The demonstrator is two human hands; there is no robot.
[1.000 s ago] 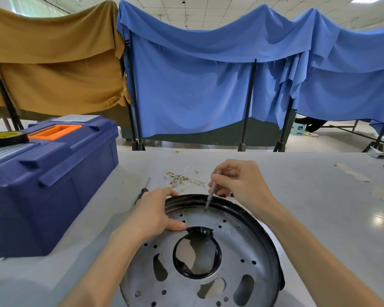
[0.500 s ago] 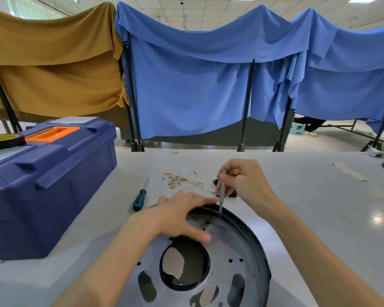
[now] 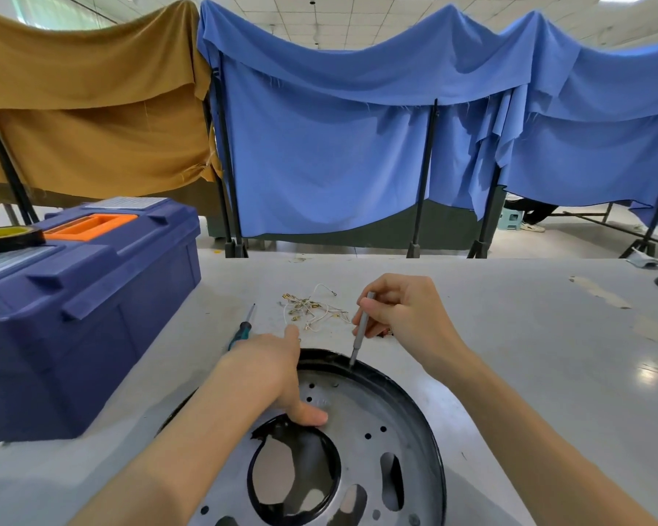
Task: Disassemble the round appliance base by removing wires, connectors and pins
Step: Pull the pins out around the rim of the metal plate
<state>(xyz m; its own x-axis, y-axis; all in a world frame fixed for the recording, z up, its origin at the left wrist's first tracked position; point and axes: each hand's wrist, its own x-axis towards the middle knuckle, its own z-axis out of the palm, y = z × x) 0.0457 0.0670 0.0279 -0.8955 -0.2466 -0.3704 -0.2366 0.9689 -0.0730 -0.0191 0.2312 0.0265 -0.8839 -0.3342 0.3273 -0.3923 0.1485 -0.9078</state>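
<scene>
Round appliance base (image 3: 403,404): lies flat on the grey worktop (image 3: 528,354) at the near edge, metal plate up, black rim around it and a big central hole with a torn black lining.
Left hand (image 3: 274,370): rests on the far left part of the base. The thumb lies flat on the plate just beside the central hole and the index finger reaches straight out past the rim; the other fingers are hidden behind the hand.
Change, left hand: half a second ago it lay spread across the far rim with its fingers pointing toward the tool tip. It has since turned and pulled back to the left.
Right hand (image 3: 411,320): fingers clamped pen-style on a slim grey screwdriver (image 3: 359,332), tip down.
Tool tip: stays against the inner edge of the far rim, now with a clear gap to the left hand.
Wires and connectors (image 3: 314,309): a loose heap on the worktop just beyond the base, unmoved.
Green-handled screwdriver (image 3: 242,330): lies on the worktop left of the heap, close to the left hand.
Toolbox (image 3: 92,298): blue with an orange handle, at far left, a roll of tape (image 3: 4,237) on its lid.
</scene>
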